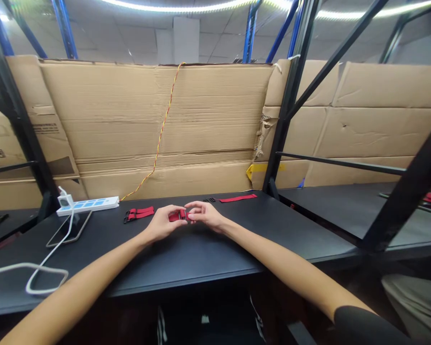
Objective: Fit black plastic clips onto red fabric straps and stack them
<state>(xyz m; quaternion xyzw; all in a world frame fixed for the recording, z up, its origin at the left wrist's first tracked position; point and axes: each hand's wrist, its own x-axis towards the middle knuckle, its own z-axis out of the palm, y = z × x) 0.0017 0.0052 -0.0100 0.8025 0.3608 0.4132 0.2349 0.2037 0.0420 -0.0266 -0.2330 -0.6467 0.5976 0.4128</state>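
- The left hand (161, 224) and right hand (205, 215) meet above the black tabletop (187, 254), fingers curled inward, with a small red webbing piece (177, 215) pinched between them; most of it is hidden, so any fitting on it cannot be made out.
- Just beyond the left fingers lies a red strap with black buckles (139, 213), its two bands side by side and the buckles already on.
- Beyond the right fingers lie a small black plastic buckle (209, 200), loose, and a flat red strap (238, 198) with no fitting visible, both apparently yet to be handled.
- Well left of the fingers sit a white power strip (88, 205) and a smartphone (70, 228) with a white charging cable (32, 280).
- Far ahead of the fingers stands a corrugated cardboard wall (147, 120).
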